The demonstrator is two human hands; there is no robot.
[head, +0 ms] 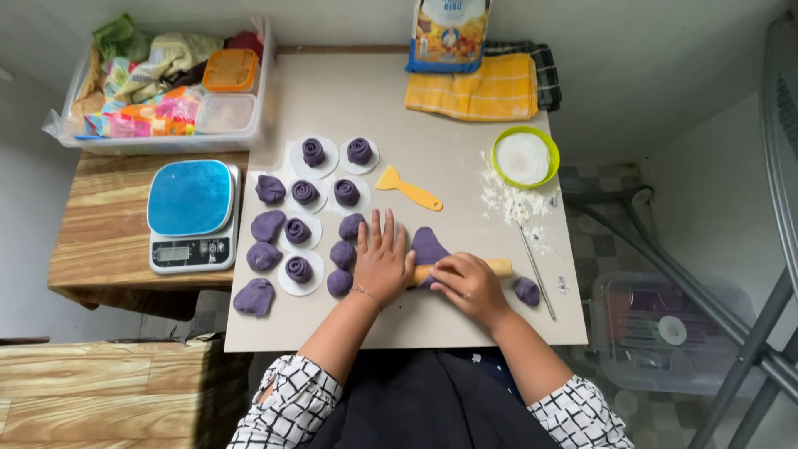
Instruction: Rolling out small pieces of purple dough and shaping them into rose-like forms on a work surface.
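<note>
A wooden rolling pin (pixel 500 268) lies across a flattened piece of purple dough (pixel 430 244) on the beige board (pixel 432 166). My left hand (pixel 382 259) presses flat on the pin's left part, fingers spread. On the pin's right part rests my right hand (pixel 470 283), palm down. Several purple dough balls (pixel 268 226) lie left of my hands, and several rolled purple spirals (pixel 313 151) sit on white paper rounds. One small dough lump (pixel 526 290) lies just right of my right hand.
A yellow scraper (pixel 407 189) lies above my hands. A green-rimmed bowl of flour (pixel 524 156), spilled flour and a thin metal stick (pixel 538 270) are at right. A blue-topped scale (pixel 193 214) stands at left, a plastic bin (pixel 166 83) behind it, a yellow cloth (pixel 474 87) at back.
</note>
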